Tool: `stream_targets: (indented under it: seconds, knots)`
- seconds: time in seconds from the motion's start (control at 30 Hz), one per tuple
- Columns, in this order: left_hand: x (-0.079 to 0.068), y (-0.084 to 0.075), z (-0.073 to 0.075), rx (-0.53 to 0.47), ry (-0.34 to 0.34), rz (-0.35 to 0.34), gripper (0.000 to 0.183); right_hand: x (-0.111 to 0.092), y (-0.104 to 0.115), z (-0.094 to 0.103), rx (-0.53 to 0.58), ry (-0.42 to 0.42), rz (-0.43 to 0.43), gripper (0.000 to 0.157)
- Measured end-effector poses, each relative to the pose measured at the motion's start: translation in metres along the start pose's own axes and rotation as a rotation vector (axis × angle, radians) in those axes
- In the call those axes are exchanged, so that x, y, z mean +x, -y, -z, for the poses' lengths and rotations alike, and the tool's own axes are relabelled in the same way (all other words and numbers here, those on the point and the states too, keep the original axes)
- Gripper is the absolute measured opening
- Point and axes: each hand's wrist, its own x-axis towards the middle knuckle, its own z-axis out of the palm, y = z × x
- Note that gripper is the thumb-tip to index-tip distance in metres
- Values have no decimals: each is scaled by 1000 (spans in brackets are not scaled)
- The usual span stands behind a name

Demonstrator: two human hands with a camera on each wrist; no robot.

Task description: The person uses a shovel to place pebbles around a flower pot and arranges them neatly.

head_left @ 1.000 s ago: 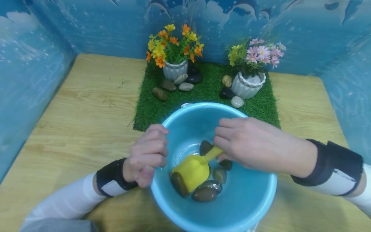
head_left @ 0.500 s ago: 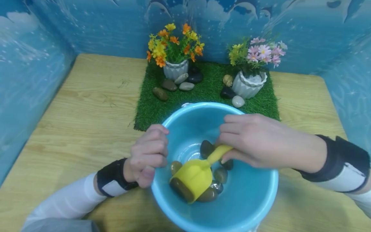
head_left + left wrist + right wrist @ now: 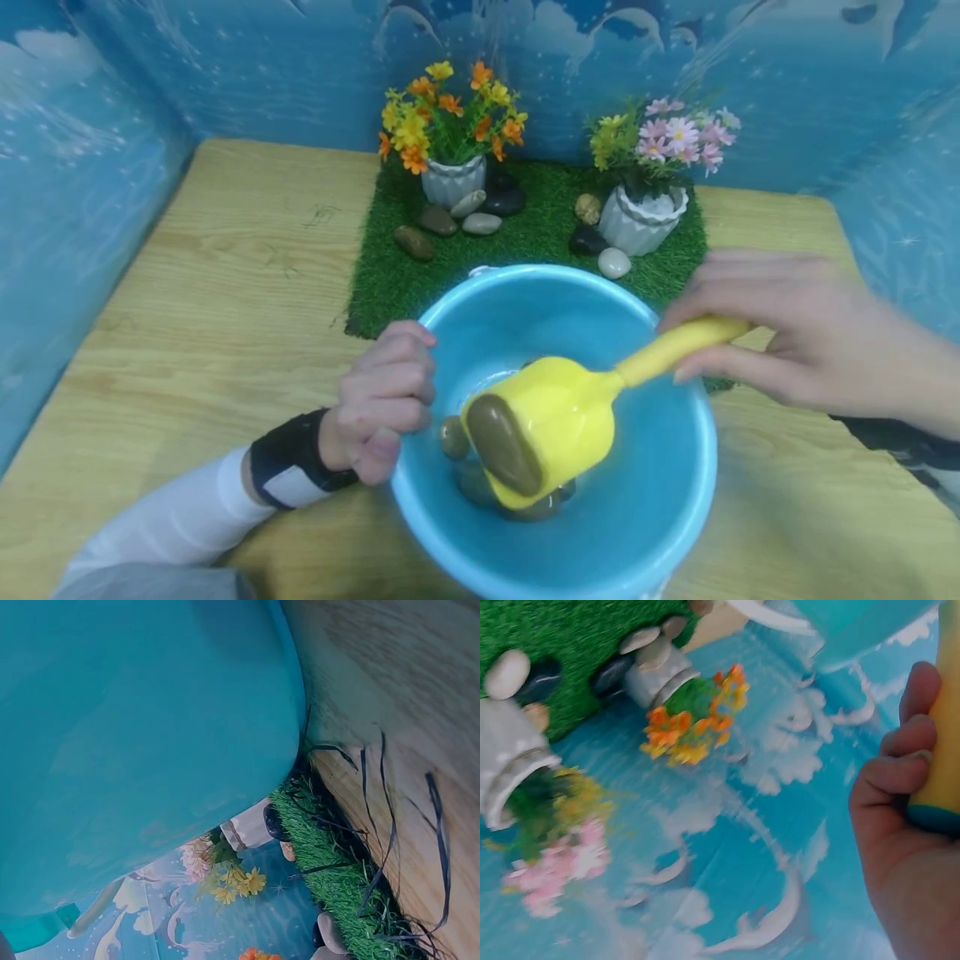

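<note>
A yellow toy shovel (image 3: 573, 408) tilts over the inside of a light blue bucket (image 3: 699, 500). My right hand (image 3: 795, 325) holds its handle between the thumb and fingers. One large brown stone (image 3: 506, 443) lies at the mouth of the scoop. Below it, several wet stones lie on the bucket's bottom, partly hidden by the scoop; one small brown stone (image 3: 453, 437) shows at the left. My left hand (image 3: 386, 404) grips the bucket's left rim with curled fingers. In the right wrist view, fingers wrap the yellow handle (image 3: 949, 742). The bucket's wall (image 3: 142, 727) fills much of the left wrist view.
Behind the bucket lies a green grass mat (image 3: 536, 237). On it stand two white flowerpots, one with orange and yellow flowers (image 3: 450, 117), one with pink flowers (image 3: 678, 137). Several pebbles lie around them. Blue printed walls (image 3: 300, 83) enclose the wooden table (image 3: 225, 275).
My right hand has moved right and up, raising the shovel off the bucket's bottom with the brown stone in its scoop. The left hand stays on the rim.
</note>
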Motion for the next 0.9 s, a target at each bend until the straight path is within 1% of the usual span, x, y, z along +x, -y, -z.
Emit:
stream_targets:
  seconds: [0.03,0.07,0.13,0.17,0.23,0.33,0.4,0.47,0.57,0.63,0.67,0.8,0.9]
  knots:
    - [0,0,0,1,2,2,51,14,22,15,-34,-19,-44,41]
    - [0,0,1,1,3,3,51,12,23,18,-58,-46,-77,40]
    - [0,0,1,2,7,3,51,4,21,22,-129,-95,-153,34]
    - [0,0,1,4,9,2,51,-1,19,23,-163,-114,-208,32]
    - [0,0,0,3,12,-1,51,-11,15,24,-218,-159,-323,29]
    - [1,0,0,4,10,-4,51,-24,7,24,-260,-198,-521,24]
    - [1,0,0,1,12,1,51,-32,1,24,-278,-200,-661,21]
    - [1,-1,0,0,14,4,52,-40,-6,24,-285,-183,-796,21]
    - [0,-1,1,-1,17,6,51,-52,-18,20,-284,-136,-939,32]
    - [-1,-1,0,0,11,4,52,-60,-26,16,-283,-95,-994,38]
    - [-1,-1,0,0,5,4,52,-64,-31,14,-284,-71,-1006,40]
    - [0,0,-1,-1,-16,-1,53,-77,-46,8,-319,28,-996,48]
    - [2,0,-2,0,-19,-12,53,-82,-53,5,-349,83,-960,51]
